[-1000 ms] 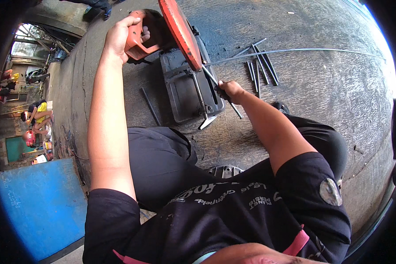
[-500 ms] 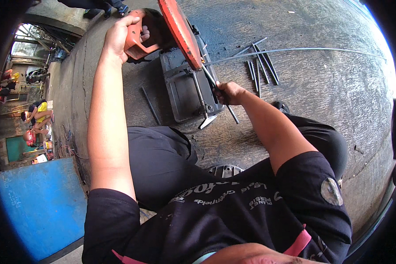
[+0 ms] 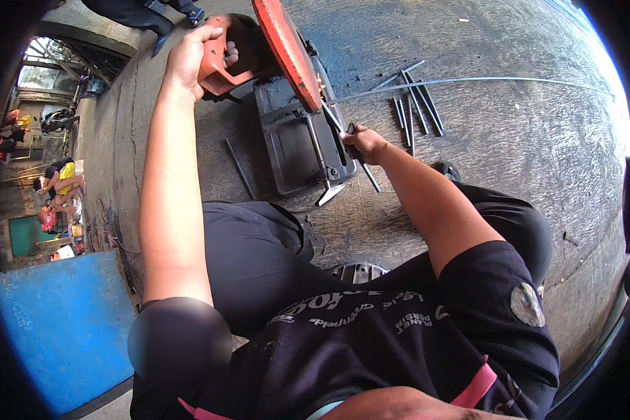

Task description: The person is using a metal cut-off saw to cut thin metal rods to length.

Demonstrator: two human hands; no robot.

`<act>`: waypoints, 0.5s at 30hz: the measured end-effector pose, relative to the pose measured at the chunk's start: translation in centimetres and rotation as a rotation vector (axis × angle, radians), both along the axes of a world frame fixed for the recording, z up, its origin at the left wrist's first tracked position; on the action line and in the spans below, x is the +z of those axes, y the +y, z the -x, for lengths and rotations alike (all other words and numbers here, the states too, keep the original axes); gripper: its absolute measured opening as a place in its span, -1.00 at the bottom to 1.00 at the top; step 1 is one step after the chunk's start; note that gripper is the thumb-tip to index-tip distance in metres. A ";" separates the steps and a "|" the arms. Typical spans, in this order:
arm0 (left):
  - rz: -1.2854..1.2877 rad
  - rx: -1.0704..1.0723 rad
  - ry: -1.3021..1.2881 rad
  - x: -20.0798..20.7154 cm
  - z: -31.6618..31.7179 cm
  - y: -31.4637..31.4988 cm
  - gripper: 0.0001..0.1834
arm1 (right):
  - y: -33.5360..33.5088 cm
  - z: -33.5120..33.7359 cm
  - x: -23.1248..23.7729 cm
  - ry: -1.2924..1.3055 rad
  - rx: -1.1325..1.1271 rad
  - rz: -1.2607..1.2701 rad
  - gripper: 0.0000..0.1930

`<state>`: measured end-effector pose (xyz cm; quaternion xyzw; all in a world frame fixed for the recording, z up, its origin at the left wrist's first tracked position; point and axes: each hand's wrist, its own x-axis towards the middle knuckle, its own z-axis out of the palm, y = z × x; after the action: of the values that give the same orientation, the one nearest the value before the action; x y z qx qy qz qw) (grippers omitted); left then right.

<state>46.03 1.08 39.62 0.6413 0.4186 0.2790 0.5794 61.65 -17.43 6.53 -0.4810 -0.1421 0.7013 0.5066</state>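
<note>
My left hand (image 3: 187, 61) is wrapped round the orange handle (image 3: 214, 63) of a chop saw. The saw's red blade guard (image 3: 287, 52) slants down over its dark base (image 3: 278, 147). Small orange sparks show at the guard's lower right edge. My right hand (image 3: 366, 143) is closed round a thin metal bar (image 3: 372, 179) beside the saw's vise screw (image 3: 316, 143). The bar's upper end reaches under the guard, where the blade's contact with it is hidden. Its lower end sticks out past my hand.
Several cut bars (image 3: 416, 105) lie on the floor right of the saw, one more bar (image 3: 239, 168) left of it. A long thin strip (image 3: 483, 78) runs rightward. Another person's legs (image 3: 143, 17) are at the top left. A blue panel (image 3: 66, 322) stands lower left; people sit beyond it.
My right hand has shifted slightly up and left on the bar, its fingers turned. The other person's leg has come further into view at the top left. My left hand stays on the handle.
</note>
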 end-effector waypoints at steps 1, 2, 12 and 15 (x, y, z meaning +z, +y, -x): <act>0.008 -0.003 -0.004 0.0 0.0 0.0 -0.60 | 0.1 0.0 -0.1 -0.046 0.004 -0.001 -0.78; 0.014 0.002 -0.012 0.0 0.0 0.0 -0.60 | 0.2 -0.1 -0.3 -0.046 0.003 -0.001 -0.78; 0.015 -0.016 0.019 0.3 0.1 0.0 -0.53 | 0.4 -0.3 -0.8 -0.184 -0.022 -0.034 -0.79; 0.000 -0.017 0.018 0.3 0.0 -0.4 -0.53 | 0.1 -0.5 -0.3 0.009 -0.033 0.035 -0.76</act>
<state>46.00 0.70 39.93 0.6473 0.4185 0.2683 0.5779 62.12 -17.32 6.26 -0.4888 -0.1198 0.6975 0.5102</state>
